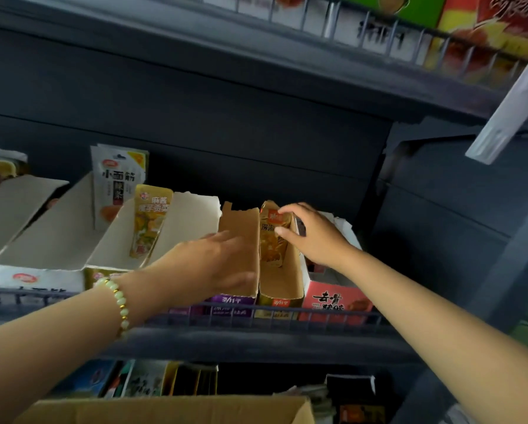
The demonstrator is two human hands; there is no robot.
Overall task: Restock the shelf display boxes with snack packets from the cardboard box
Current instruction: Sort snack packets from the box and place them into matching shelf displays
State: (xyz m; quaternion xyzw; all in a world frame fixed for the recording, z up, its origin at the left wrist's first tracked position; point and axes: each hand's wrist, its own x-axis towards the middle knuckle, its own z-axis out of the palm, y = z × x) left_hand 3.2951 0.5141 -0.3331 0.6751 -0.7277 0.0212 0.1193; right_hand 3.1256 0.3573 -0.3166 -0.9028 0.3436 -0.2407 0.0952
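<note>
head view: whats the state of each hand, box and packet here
right hand, pinches the orange snack packet's top
orange snack packet, upright inside the yellow display box
yellow display box, open-topped, empty in front of that packet
left hand, open, fingers straight, over the purple display box
cardboard box, open, contents unseen

Two bare forearms reach forward from the lower corners. The left hand [213, 264] lies flat, fingers straight and together, thumb underneath; a pale green bead bracelet [120, 304] circles its wrist. The right hand [313, 237], further forward, pinches the top of an upright orange-yellow foil snack packet [271, 240] between thumb and forefinger.
</note>
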